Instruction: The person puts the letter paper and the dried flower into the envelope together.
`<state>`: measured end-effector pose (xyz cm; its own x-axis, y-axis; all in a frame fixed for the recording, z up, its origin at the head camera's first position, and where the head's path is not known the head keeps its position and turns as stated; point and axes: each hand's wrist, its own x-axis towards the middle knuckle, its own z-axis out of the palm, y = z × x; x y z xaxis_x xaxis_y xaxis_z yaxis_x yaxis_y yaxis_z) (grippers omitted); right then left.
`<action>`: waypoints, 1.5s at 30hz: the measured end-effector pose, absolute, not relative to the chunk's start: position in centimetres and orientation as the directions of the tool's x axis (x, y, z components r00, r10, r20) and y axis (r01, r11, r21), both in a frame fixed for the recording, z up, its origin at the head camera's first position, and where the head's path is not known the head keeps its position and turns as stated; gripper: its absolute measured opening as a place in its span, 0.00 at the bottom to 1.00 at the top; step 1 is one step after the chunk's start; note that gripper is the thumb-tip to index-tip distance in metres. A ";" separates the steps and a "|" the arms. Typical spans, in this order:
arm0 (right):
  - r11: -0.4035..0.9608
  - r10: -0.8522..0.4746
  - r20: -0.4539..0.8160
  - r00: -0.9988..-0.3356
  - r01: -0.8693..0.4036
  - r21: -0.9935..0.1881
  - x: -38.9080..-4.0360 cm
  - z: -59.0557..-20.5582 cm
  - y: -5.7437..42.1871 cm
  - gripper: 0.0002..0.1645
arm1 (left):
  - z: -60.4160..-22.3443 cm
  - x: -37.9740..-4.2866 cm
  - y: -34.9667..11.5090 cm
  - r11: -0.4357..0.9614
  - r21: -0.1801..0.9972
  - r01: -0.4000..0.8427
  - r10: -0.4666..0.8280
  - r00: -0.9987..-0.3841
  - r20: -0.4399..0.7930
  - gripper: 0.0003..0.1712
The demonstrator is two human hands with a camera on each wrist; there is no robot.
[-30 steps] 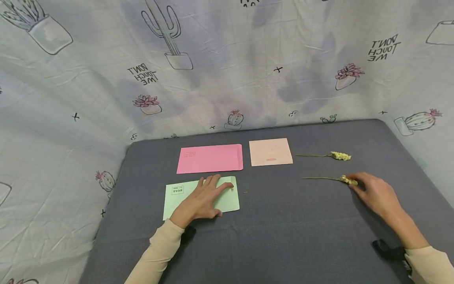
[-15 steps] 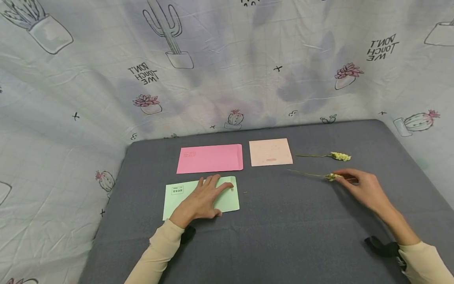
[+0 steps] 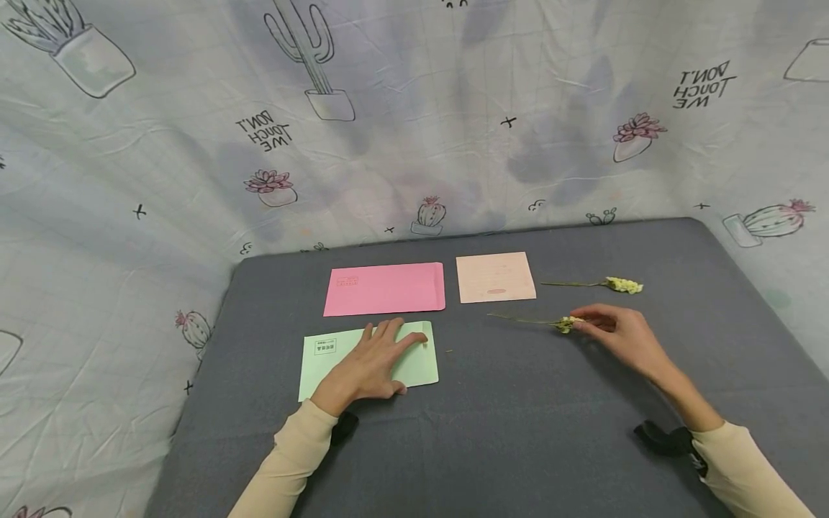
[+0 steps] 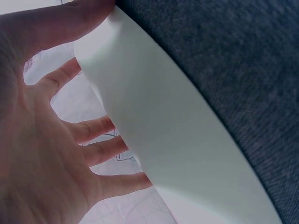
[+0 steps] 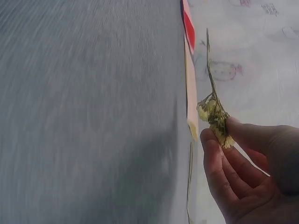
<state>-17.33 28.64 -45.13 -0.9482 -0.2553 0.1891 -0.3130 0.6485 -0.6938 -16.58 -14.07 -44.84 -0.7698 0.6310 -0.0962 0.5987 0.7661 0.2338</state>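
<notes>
My right hand [image 3: 615,334] pinches a dried yellow flower sprig [image 3: 565,326] by its blossom end, between thumb and fingers. The sprig is held above the table, its thin stem pointing left; the blossom [image 5: 216,116] shows closely in the right wrist view. With spread fingers, my left hand [image 3: 365,363] rests on a light green envelope [image 3: 417,367]. In the left wrist view the fingertips touch the envelope [image 4: 154,112], whose edge bows slightly. Part of the envelope is hidden under that hand.
A pink envelope [image 3: 385,289] lies behind the green one. To its right are a peach-coloured card or small envelope [image 3: 496,278] and a second yellow flower sprig [image 3: 623,285]. A dark grey cloth covers the table [image 3: 505,446]. Behind hangs a cactus-print curtain [image 3: 401,144].
My right hand has carried the flower sprig leftward, up off the table. The left hand stays on the green envelope.
</notes>
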 end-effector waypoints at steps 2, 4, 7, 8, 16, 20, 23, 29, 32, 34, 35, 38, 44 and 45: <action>0.639 -0.261 0.181 -0.948 -0.310 -0.704 -17.4 -45.3 28.0 0.11 | -44.8 -16.6 -14.1 0.766 0.237 0.598 0.631 -0.770 -0.097 0.48; 0.630 -0.263 0.178 -0.948 -0.308 -0.713 -17.6 -45.5 27.4 0.11 | -44.8 -16.5 -14.1 0.765 0.235 0.600 0.633 -0.769 -0.096 0.48; 0.621 -0.269 0.173 -0.947 -0.308 -0.721 -17.8 -45.8 26.5 0.11 | -44.8 -16.6 -14.1 0.762 0.223 0.608 0.638 -0.765 -0.092 0.47; 0.616 -0.275 0.171 -0.946 -0.310 -0.724 -17.9 -45.9 26.2 0.10 | -44.8 -16.6 -14.1 0.761 0.219 0.610 0.639 -0.764 -0.090 0.47; 0.557 -0.341 0.152 -0.928 -0.330 -0.762 -18.6 -46.4 24.0 0.09 | -44.8 -16.5 -14.1 0.761 0.214 0.613 0.639 -0.765 -0.084 0.47; 0.529 -0.382 0.143 -0.913 -0.343 -0.776 -19.1 -46.6 23.2 0.09 | -44.8 -16.6 -13.9 0.764 0.206 0.611 0.636 -0.767 -0.082 0.48; 0.514 -0.406 0.129 -0.905 -0.343 -0.786 -19.3 -46.7 22.7 0.09 | -44.8 -16.6 -13.8 0.768 0.199 0.608 0.632 -0.771 -0.084 0.49; 0.501 -0.428 0.109 -0.897 -0.336 -0.798 -19.8 -46.8 22.2 0.10 | -44.6 -16.6 -13.5 0.777 0.203 0.596 0.621 -0.778 -0.092 0.50; 0.498 -0.440 0.102 -0.892 -0.337 -0.799 -19.9 -46.9 21.8 0.10 | -44.6 -16.6 -13.4 0.778 0.204 0.594 0.620 -0.779 -0.094 0.50; 0.497 -0.446 0.092 -0.890 -0.332 -0.802 -20.0 -46.9 21.6 0.10 | -44.6 -16.6 -13.4 0.776 0.203 0.597 0.622 -0.778 -0.092 0.50; 0.495 -0.450 0.089 -0.889 -0.331 -0.803 -20.0 -46.9 21.4 0.10 | -44.5 -16.6 -13.4 0.775 0.203 0.598 0.623 -0.777 -0.089 0.50; 0.481 -0.466 0.076 -0.881 -0.324 -0.815 -20.2 -47.0 20.9 0.10 | -44.5 -16.6 -13.4 0.774 0.208 0.598 0.624 -0.777 -0.087 0.50; 0.430 -0.498 0.008 -0.867 -0.255 -0.866 -20.3 -46.9 19.8 0.11 | -44.6 -16.6 -13.4 0.774 0.203 0.600 0.623 -0.778 -0.080 0.49; 0.418 -0.498 -0.016 -0.867 -0.224 -0.881 -20.3 -46.9 19.5 0.12 | -44.6 -16.6 -13.4 0.774 0.202 0.600 0.624 -0.778 -0.079 0.49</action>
<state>-20.33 19.53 -46.85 -0.8668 -0.4984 -0.0156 -0.2243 0.4175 -0.8806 -16.60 -13.43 -44.60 -0.7777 0.6237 -0.0786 0.6002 0.7739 0.2024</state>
